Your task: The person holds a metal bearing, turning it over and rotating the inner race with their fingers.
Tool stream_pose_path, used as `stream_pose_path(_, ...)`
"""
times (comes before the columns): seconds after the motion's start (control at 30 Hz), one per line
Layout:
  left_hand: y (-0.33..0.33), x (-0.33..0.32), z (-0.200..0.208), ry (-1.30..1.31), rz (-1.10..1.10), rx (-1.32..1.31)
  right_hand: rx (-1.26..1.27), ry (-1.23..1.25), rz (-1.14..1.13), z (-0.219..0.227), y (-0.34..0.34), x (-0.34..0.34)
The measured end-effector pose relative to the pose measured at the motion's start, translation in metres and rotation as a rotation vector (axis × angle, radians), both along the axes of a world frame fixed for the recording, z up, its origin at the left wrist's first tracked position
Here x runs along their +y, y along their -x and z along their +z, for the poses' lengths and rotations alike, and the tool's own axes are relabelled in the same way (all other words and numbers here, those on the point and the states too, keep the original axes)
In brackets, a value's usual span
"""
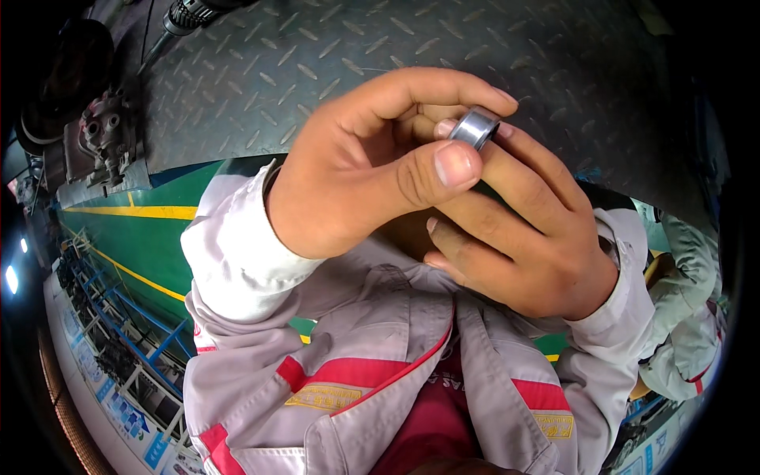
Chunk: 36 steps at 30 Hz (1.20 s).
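Note:
A small steel bearing [473, 128], a short, shiny cylinder with a dark rim, is held up in front of my chest at the near edge of the metal table. My left hand [360, 162] curls round it from the left, with the thumb at its lower side and the index finger arched over it. From the right, my right hand [526, 226] meets it, its index and middle fingertips pressed against the bearing. The other right fingers are bent below, near my left thumb. My right thumb is mostly hidden behind the fingers.
The table [261, 79] has a raised-tread steel top. A splined shaft [186, 17] lies at its far left, and a cast metal housing [107, 134] stands near its left edge. Blue racks [146, 336] line the left. Another person's sleeve [685, 293] shows at right.

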<state>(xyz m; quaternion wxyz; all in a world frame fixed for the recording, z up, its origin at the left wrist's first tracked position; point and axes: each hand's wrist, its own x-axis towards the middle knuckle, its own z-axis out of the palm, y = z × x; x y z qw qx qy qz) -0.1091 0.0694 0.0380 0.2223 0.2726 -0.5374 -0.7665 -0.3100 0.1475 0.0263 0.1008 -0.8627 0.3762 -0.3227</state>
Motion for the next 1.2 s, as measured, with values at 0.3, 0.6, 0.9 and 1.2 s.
stream_pose_path(0.3,-0.001,0.002,-0.006,-0.059,-0.011,0.05,-0.047,-0.001,-0.011,-0.002,-0.003,0.003)
stream_pose_path(0.6,0.0,0.004,-0.011,-0.058,-0.055,0.111,-0.079,-0.066,0.026,-0.002,-0.004,0.004)
stream_pose_path(0.9,0.003,0.004,-0.018,0.084,-0.055,0.207,-0.077,-0.098,0.069,0.001,-0.001,0.002)
stream_pose_path(1.2,-0.001,-0.005,-0.015,0.487,-0.128,0.053,-0.122,-0.259,0.153,0.004,0.006,0.003)
